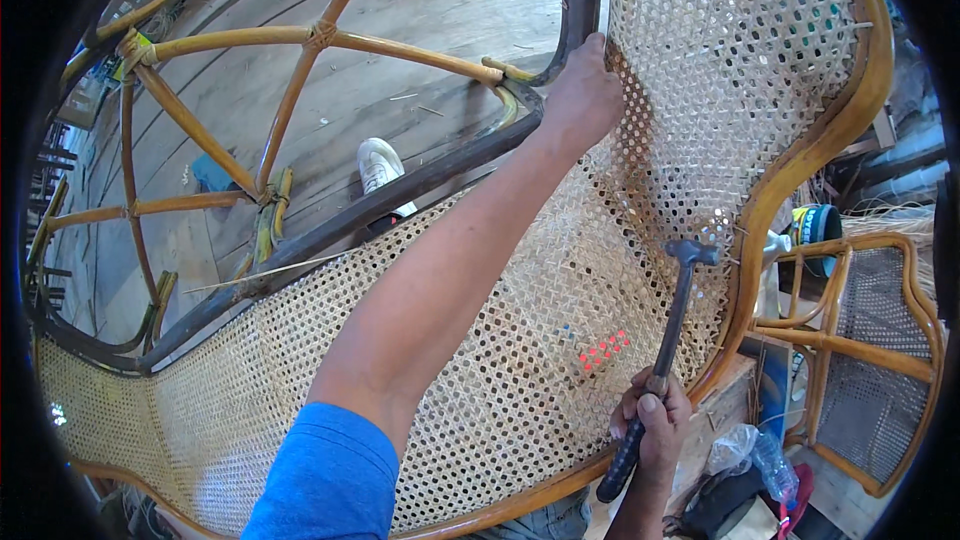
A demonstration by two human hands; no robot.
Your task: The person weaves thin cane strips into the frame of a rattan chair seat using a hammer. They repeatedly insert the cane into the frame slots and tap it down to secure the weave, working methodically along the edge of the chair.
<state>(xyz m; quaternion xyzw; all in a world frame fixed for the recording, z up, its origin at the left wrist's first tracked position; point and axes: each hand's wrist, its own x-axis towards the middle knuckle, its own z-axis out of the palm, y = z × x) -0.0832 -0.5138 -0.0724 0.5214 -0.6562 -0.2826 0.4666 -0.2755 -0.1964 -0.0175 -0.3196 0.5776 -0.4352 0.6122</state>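
Note:
A large furniture frame of bent rattan poles with a woven cane panel [520,320] spans the view. My left arm reaches across the panel. My left hand [585,95] is closed at the inner edge, against the dark pole [578,0] near its corner; what its fingers pinch is hidden. My right hand [655,418], at the lower right, is wrapped round the dark handle of a hammer [677,315]. The hammer's head points away from me, over the panel beside the orange-brown rim pole [750,250]. Small pale pegs or nails stick out along that rim.
Crossed rattan poles [235,37] with bound joints rise at the left above a plank floor [470,0]. A white shoe [380,165] shows beyond the dark pole. At the right are a smaller cane-backed frame [830,360], a dark green bucket [818,230] and a clear plastic bottle [772,465].

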